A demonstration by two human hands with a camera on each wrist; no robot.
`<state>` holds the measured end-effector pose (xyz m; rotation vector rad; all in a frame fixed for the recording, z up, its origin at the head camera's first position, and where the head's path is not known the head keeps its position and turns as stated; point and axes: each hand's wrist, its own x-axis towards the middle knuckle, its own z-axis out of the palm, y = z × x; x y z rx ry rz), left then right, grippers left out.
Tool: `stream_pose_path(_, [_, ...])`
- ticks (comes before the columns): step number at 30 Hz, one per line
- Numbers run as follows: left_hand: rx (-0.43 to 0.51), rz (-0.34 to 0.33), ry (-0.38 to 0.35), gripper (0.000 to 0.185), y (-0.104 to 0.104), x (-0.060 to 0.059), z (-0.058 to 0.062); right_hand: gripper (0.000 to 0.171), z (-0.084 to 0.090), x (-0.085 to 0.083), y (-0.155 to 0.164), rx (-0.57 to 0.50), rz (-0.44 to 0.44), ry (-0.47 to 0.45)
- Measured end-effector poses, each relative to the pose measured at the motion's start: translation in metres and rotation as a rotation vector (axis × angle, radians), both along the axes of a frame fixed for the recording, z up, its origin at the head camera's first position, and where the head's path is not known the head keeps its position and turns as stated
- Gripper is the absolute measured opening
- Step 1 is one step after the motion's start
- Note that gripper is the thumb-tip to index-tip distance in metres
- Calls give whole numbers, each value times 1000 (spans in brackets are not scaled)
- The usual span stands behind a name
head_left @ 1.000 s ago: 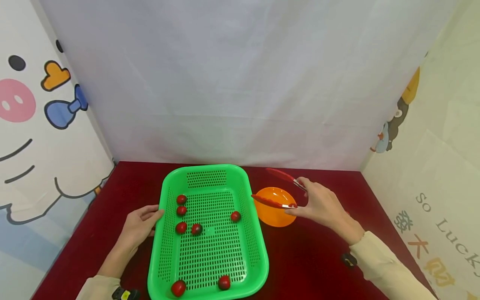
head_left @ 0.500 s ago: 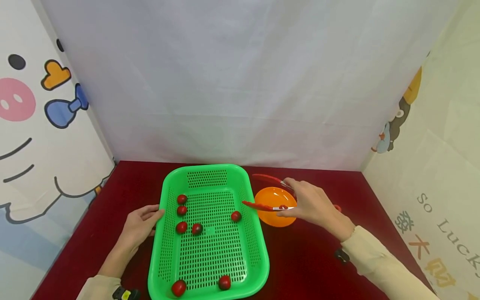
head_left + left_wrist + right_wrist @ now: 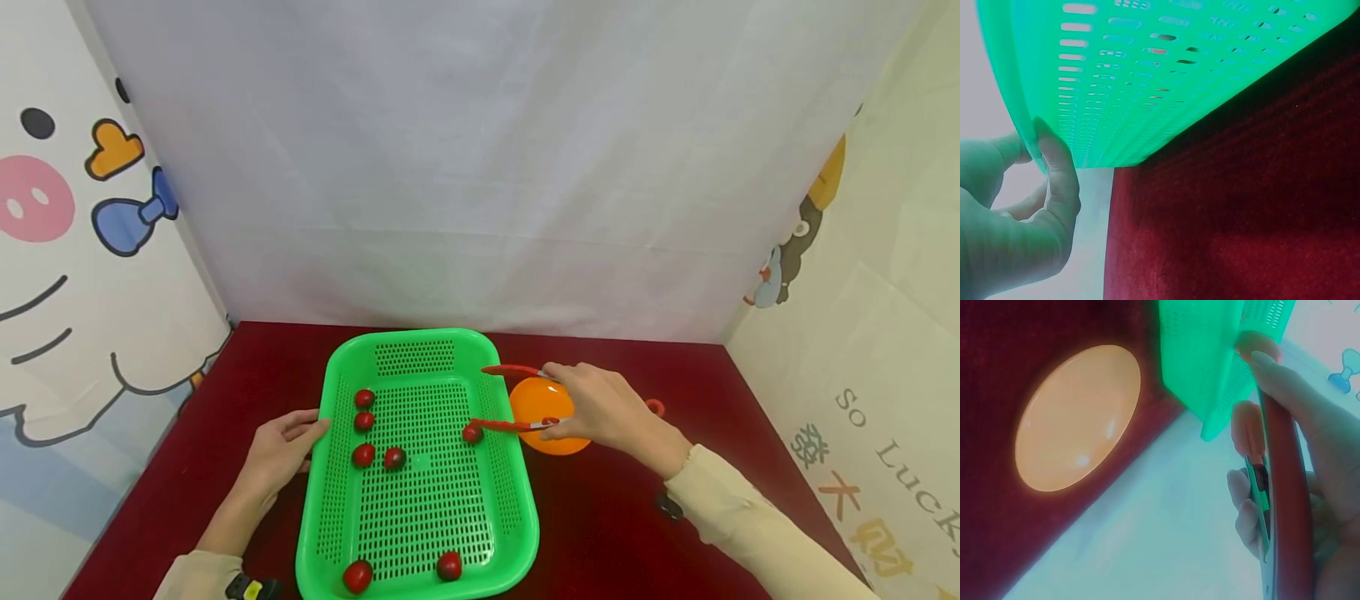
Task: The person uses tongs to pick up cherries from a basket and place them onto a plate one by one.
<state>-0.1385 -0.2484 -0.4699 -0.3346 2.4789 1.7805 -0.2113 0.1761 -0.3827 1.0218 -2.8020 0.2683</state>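
Note:
My left hand (image 3: 279,450) pinches the left rim of a green plastic basket (image 3: 422,336); in the left wrist view, the fingers curl over its edge. Inside lie several small round red fruits, some with dark patches, including a left-side fruit (image 3: 363,455) and a front fruit (image 3: 449,566). My right hand (image 3: 603,408) grips a pair of red-and-metal tongs (image 3: 504,426), whose arms are spread over the basket's right rim. The lower tip overlaps the fruit (image 3: 472,434) near the right wall. Beneath the tongs sits an orange plate (image 3: 557,446) beside the basket, partly hidden by the hand.
A dark red cloth (image 3: 622,517) covers the table. Behind it hangs a pale curtain (image 3: 480,167). Printed panels with cartoon figures stand at both sides, the left panel (image 3: 67,333) and the right panel (image 3: 885,350).
My right hand has moved left with the tongs, bringing their spread tips from above the plate to over the basket's right side. The left hand, basket and fruits have stayed in place.

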Motion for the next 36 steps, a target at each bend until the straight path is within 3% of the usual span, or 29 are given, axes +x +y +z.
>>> stream_pose_path(11, [4,1,1,54,0,1,1,66,7,1,-22,96,90,8])
stream_pose_path(17, [17,-2,-1,53,-1,0,1,67,9,3,-34,155,133,-10])
stream_pose_path(32, [2,5,-16,55,0,0,2,60,11,7,-62,300,153,-24])
stream_pose_path(36, [-3,10,-22,55,0,0,1,49,11,7,-69,350,140,-30])
